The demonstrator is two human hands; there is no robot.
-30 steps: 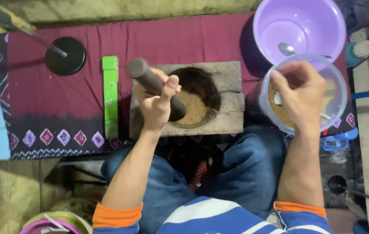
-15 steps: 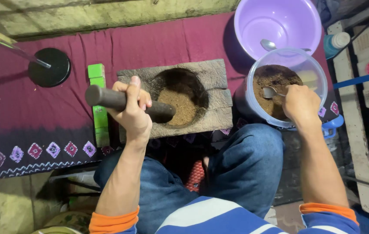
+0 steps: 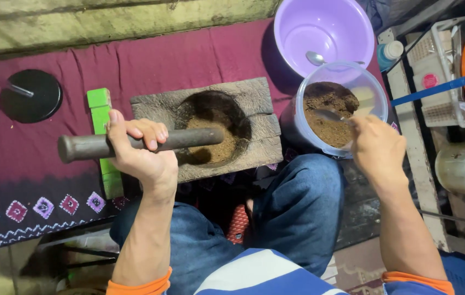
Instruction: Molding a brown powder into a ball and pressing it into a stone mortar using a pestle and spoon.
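The left hand [image 3: 142,155] has its grip closed around a dark grey pestle [image 3: 134,143], which lies nearly level. The pestle's butt sticks out toward 9 o'clock of the hand, and its working end reaches toward 3 o'clock over the hollow of a weathered wooden mortar block [image 3: 254,98]. Brown ground powder [image 3: 213,145] sits in that hollow, right under the pestle's tip; whether the tip touches it cannot be told.

The right hand [image 3: 377,150] has its grip pinched narrow on the handle of a metal spoon [image 3: 328,114], whose bowl rests on brown powder inside a clear plastic tub [image 3: 377,90]. The tub stands just beside the mortar block, at its 3 o'clock.

At 12 o'clock of the tub, touching it, is a lilac plastic basin [image 3: 325,27] with a second spoon [image 3: 315,57] lying at its near rim. A green bar [image 3: 101,117] lies along the mortar block's 9 o'clock edge, passing under the pestle. Further toward 9 o'clock, well apart, is a round black disc [image 3: 30,95] with a thin rod on it.

All this rests on a maroon cloth [image 3: 161,60] with a patterned border. At 3 o'clock of the tub are a blue rod [image 3: 440,87], a white crate [image 3: 440,71] and a metal kettle [image 3: 464,164]. The person's knees in blue jeans [image 3: 298,213] sit below the mortar block.
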